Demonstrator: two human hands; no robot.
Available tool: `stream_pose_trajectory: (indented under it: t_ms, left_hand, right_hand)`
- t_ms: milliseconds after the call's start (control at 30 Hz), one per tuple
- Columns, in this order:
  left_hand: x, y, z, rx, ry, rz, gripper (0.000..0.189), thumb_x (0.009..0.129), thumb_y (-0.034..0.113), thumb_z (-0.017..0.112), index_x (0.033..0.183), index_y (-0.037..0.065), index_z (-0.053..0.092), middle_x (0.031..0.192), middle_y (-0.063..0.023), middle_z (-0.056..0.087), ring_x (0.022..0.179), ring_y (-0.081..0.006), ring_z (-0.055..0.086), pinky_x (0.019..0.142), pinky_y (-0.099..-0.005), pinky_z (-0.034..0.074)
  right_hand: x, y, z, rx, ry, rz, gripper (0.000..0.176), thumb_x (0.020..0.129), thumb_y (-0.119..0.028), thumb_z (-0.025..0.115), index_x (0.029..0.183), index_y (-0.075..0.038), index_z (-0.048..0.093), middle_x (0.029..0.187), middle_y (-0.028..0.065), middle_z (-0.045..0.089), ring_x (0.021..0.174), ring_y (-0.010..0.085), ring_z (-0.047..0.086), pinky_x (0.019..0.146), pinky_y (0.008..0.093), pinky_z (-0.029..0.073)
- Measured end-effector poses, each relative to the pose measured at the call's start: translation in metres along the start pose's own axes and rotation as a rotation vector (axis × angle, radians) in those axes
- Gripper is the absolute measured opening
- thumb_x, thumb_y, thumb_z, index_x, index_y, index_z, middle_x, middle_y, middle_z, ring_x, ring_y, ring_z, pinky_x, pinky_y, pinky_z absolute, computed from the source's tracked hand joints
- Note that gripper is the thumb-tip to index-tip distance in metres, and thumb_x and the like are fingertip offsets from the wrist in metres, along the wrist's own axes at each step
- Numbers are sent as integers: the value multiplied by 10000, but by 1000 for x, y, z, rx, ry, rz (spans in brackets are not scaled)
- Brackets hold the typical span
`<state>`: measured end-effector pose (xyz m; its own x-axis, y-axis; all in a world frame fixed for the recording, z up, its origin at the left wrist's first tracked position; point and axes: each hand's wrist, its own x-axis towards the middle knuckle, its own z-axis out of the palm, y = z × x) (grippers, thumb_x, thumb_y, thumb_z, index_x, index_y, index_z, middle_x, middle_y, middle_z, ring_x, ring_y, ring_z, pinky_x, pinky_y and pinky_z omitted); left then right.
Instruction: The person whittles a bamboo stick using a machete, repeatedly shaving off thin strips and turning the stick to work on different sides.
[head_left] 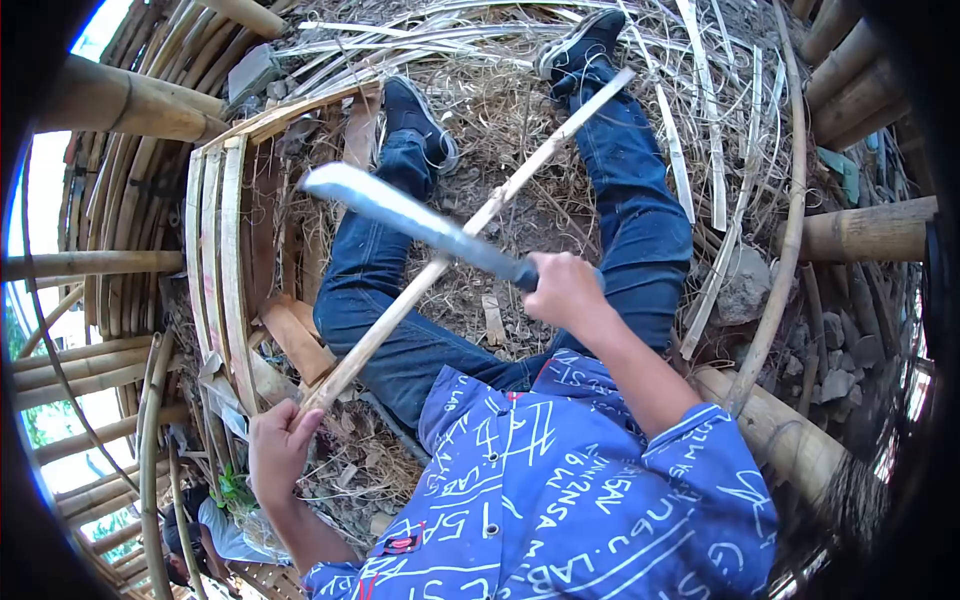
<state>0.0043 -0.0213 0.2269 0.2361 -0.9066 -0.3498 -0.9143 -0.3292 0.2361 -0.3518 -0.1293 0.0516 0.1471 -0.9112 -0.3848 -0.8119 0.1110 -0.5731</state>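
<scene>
My left hand is closed around the near end of a long bamboo strip. The strip runs up and to the right over my legs, its far end near my right shoe. In my right hand is the dark handle of a machete. Its broad pale blade points left and crosses over the strip near the middle, slightly blurred. A knot shows on the strip just above the crossing.
A wooden crate stands at the left beside my leg. Split bamboo strips and shavings litter the ground ahead and right. Stones and thick bamboo poles lie at the right. Another person is at the lower left.
</scene>
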Motion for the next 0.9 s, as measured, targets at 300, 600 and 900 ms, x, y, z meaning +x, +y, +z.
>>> stream_pose_trajectory:
  t_ms: [300, 600, 900]
  left_hand:
    - [4, -10, -3, 83, 5, 18, 530, 872, 389, 707, 663, -55, 507, 526, -193, 419, 466, -301, 366, 487, -409, 350]
    - [0, -17, 8, 75, 140, 94, 472, 1014, 279, 503, 687, -60, 537, 534, -204, 411, 455, -317, 411, 494, -429, 339]
    - [-5, -33, 0, 61, 74, 75, 484, 1024, 315, 492, 717, -49, 582, 516, -180, 427, 446, -291, 420, 490, -421, 340]
  right_hand:
    - [17, 18, -1, 56, 112, 121, 242, 701, -153, 612, 899, -44, 700, 866, 252, 693, 870, 431, 672, 827, 504, 533]
    - [38, 36, -4, 65, 123, 214, 259, 733, -178, 606, 928, -46, 713, 933, 262, 697, 923, 421, 675, 866, 486, 528]
    - [46, 40, -14, 38, 139, 264, 245, 734, -173, 601, 907, -37, 708, 928, 262, 697, 928, 416, 679, 862, 486, 536]
